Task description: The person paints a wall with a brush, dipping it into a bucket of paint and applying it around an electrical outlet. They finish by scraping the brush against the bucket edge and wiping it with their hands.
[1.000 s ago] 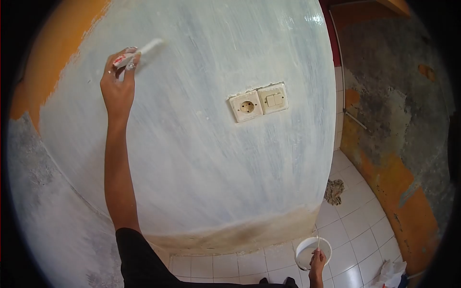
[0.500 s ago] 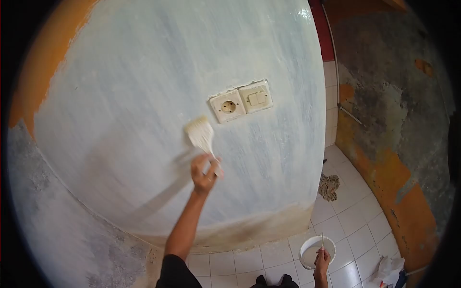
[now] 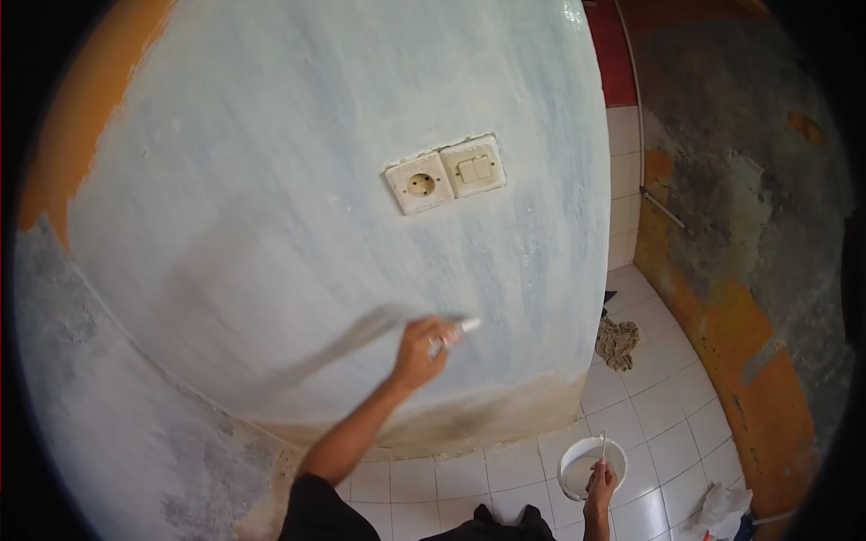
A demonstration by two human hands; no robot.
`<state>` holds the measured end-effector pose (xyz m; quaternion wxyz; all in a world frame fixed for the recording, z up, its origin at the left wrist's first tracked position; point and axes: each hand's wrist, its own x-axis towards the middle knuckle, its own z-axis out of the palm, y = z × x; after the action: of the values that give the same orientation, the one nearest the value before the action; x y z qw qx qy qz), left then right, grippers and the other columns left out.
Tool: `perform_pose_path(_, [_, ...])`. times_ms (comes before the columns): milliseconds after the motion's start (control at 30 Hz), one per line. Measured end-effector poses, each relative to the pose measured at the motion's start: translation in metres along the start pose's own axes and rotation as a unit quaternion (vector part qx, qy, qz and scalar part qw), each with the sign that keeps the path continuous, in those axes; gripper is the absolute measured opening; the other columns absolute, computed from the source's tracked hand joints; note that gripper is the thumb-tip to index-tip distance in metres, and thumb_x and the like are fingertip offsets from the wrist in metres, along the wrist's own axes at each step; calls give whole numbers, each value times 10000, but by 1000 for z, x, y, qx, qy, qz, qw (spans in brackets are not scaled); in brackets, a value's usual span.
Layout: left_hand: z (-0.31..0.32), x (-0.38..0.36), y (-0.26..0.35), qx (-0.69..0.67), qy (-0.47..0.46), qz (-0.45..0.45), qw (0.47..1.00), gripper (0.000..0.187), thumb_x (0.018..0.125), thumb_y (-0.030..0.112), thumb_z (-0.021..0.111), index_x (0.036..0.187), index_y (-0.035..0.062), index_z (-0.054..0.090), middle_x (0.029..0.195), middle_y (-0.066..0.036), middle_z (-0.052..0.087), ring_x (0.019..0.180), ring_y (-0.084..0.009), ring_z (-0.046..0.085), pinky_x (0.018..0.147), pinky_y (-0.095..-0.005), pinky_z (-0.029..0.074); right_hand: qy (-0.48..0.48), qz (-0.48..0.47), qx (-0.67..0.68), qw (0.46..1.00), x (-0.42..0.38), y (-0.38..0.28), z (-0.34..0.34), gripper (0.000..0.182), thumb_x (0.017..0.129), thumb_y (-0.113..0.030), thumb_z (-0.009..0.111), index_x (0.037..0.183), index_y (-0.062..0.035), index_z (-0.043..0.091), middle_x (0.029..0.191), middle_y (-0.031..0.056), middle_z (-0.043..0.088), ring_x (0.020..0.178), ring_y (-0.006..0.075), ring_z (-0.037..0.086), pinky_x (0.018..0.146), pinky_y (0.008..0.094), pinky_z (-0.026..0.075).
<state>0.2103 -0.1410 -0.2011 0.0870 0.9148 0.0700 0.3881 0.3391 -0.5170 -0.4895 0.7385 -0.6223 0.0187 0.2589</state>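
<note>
My left hand (image 3: 421,353) is closed around the handle of a paintbrush (image 3: 468,324), low in front of the pale blue-white wall (image 3: 298,180). The brush is foreshortened, and its bristles are hard to make out. Near the lower right, my right hand (image 3: 600,485) grips the thin handle of a white bucket (image 3: 570,490), which holds pale paint. Above the brush, a socket (image 3: 420,184) and a switch (image 3: 474,169) are set side by side in the wall.
A crumpled cloth (image 3: 617,344) lies on the white floor tiles (image 3: 645,419). At the lower right is a plastic bag (image 3: 722,510). The right wall (image 3: 722,225) is grey and orange, with a thin pipe (image 3: 641,117) beside it.
My left hand has moved down and to the right with the brush, away from the spot beneath the socket, and the brush has turned. My right hand still holds the bucket.
</note>
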Motion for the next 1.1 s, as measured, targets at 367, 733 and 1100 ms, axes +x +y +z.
perform_pose_path(367, [-230, 202, 14, 67, 53, -50, 995, 212, 869, 76, 681, 1068, 7, 667, 1001, -73, 689, 946, -148, 634, 887, -311, 493, -10, 8, 10, 1000, 8, 3, 5, 371, 1009, -371, 490, 770, -93, 546, 544, -74, 339, 435, 25, 305, 396, 230, 203])
perform_pose_path(733, [-420, 394, 83, 240, 265, 165, 919, 255, 879, 165, 666, 1084, 13, 669, 984, -76, 691, 919, -176, 650, 855, -298, 495, -4, -34, -34, 999, 20, 27, 6, 343, 970, -405, 536, 933, -80, 641, 735, -33, 457, 622, 95, 397, 521, 257, 313])
perform_pose_path(1100, [-281, 358, 40, 302, 355, 343, 816, 213, 779, -30, 676, 978, 45, 694, 1019, -118, 698, 960, -255, 674, 860, -343, 525, 46, -100, -89, 990, 37, 75, 4, 314, 959, -334, 523, 849, -58, 625, 686, -11, 456, 593, 109, 387, 507, 296, 315])
